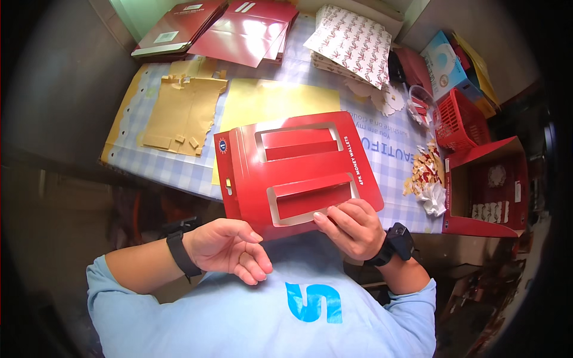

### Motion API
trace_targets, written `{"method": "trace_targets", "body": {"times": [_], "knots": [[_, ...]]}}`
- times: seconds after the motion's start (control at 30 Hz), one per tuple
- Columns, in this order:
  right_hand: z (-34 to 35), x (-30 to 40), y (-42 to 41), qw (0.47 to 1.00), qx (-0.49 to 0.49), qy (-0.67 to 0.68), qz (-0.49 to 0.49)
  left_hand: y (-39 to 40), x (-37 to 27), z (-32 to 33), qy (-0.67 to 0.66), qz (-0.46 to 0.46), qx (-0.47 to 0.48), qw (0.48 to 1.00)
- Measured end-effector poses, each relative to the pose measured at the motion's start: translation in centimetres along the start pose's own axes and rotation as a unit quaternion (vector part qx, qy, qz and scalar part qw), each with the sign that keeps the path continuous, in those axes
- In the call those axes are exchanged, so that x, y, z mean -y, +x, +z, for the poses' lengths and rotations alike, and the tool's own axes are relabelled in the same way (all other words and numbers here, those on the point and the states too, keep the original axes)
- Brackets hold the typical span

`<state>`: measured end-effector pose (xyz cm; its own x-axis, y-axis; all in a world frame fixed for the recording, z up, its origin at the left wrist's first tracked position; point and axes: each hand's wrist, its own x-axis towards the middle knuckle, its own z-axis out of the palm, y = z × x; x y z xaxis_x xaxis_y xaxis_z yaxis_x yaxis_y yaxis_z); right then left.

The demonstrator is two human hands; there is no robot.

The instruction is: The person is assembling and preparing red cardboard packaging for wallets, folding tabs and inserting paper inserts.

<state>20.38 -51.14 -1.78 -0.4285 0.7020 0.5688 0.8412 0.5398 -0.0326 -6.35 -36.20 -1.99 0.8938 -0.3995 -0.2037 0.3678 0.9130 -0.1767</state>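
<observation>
A glossy red cardboard sleeve [257, 179] with two rectangular window cutouts and a hang-hole tab is tilted over the table's front edge. Flaps of card fold inward at both windows, and white lettering runs along its right side. My right hand [353, 228] pinches the sleeve's near edge beside the lower window, thumb and fingertips at the cutout's rim. Just below the near left part of the sleeve, my left hand [233, 250] is palm up with loosely curled fingers, holding nothing. Under the sleeve lies a yellow sheet [282, 96] on the checked tablecloth [179, 172].
Torn brown cardboard [183, 116] lies left. Stacked red card packages [246, 33] and patterned white sheets [353, 47] occupy the back. To the right are a clear tub [421, 91], a red plastic basket [461, 121], paper scraps [423, 170] and an open red box [485, 223].
</observation>
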Motion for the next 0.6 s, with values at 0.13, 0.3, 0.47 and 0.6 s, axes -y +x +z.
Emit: {"method": "trace_targets", "body": {"times": [0.13,0.3,0.47,0.6], "knots": [[-0.3,0.3,-0.1,1.000,0.017,-0.007,0.000,0.1,0.2,0.0,-0.025,-0.001,-0.033,0.999],[-0.2,0.5,-0.2,0.999,0.033,-0.001,0.008,-0.2,0.4,-0.1,-0.026,0.005,-0.035,0.999],[0.4,0.8,-0.5,0.999,0.030,-0.004,0.016,-1.4,0.1,0.8,0.058,0.043,-0.088,0.993],[0.4,0.8,-0.8,0.998,0.037,-0.029,0.036,-3.8,-1.0,4.4,0.260,0.194,-0.269,0.907]]}}
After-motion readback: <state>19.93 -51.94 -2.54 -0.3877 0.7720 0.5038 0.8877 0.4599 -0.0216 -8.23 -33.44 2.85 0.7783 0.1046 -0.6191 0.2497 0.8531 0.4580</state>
